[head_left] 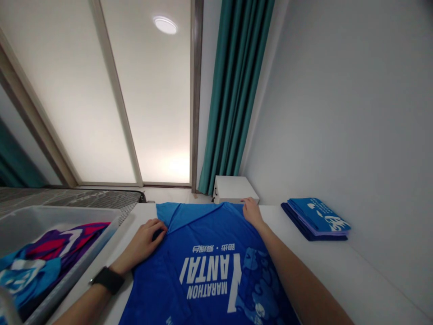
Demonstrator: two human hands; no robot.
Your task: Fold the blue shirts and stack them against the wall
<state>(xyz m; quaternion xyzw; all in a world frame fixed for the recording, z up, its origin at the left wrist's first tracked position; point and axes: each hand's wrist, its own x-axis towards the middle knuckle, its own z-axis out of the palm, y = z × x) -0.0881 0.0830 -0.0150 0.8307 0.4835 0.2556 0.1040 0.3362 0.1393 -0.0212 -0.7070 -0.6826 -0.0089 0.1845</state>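
Observation:
A blue T-shirt [203, 234] with white marathon lettering, upside down from here, lies spread on the white table [338, 280]. Its far left part shows a lighter blue sleeve [172, 214]. My left hand [150, 234], a dark watch on its wrist, is at the shirt's left edge beside that sleeve; thumb and fingers are bent together on the cloth. At the far right corner of the shirt, my right hand [252, 211] rests with its index finger stretched out to the left. The shirt's near end runs out of view.
A stack of folded shirts [316, 219] sits to the right near the wall. On the left stands a translucent plastic bin [111, 216] holding crumpled coloured clothes [50, 257]. Beyond the table are a white cabinet [233, 187], a teal curtain [237, 90] and frosted sliding doors [152, 90].

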